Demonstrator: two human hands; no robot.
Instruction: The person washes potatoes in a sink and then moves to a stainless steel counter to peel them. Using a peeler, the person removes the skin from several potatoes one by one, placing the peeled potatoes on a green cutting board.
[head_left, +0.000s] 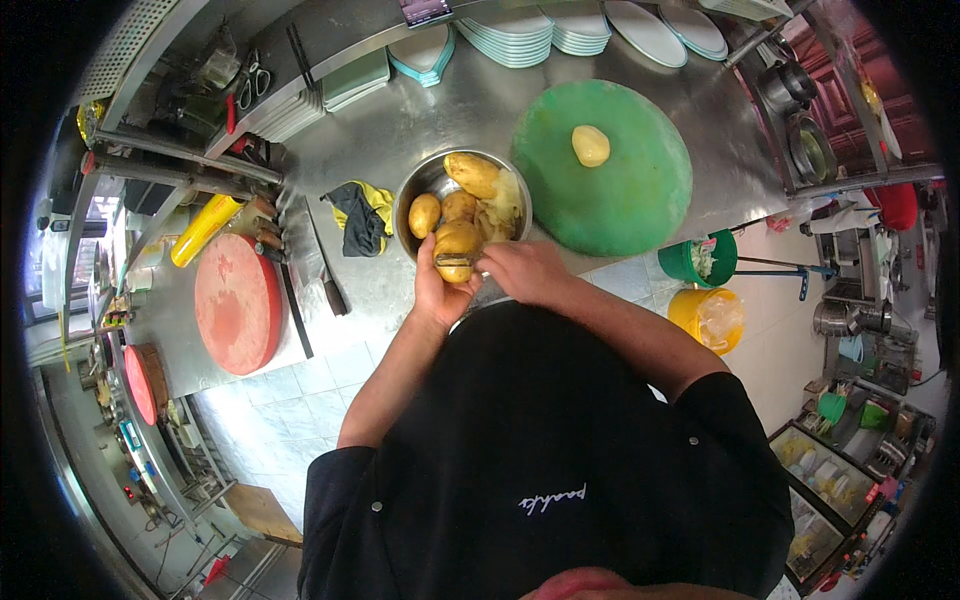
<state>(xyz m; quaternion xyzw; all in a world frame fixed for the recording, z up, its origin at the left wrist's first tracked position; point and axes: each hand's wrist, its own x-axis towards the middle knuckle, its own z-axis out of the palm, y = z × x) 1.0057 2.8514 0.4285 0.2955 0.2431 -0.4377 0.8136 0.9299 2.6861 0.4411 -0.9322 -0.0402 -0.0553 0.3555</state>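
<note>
My left hand (441, 294) holds an unpeeled potato (456, 241) over the near rim of a steel bowl (400, 217). With its fingers closed around the handle, my right hand (525, 271) holds a peeler (454, 260), whose metal head lies across that potato. Inside the bowl are several unpeeled potatoes, among them a long one (471, 174) and a small one (425, 215), and potato peelings (504, 206) gather on the right. One peeled potato (591, 146) rests on a round green cutting board (600, 199) to the right of the bowl.
Left of the bowl lie a black and yellow cloth (356, 217) and a knife (332, 289). A round red cutting board (236, 304) stands further left. Stacked plates (510, 34) line the counter's back. Green (724, 259) and yellow (686, 319) buckets are on the floor at right.
</note>
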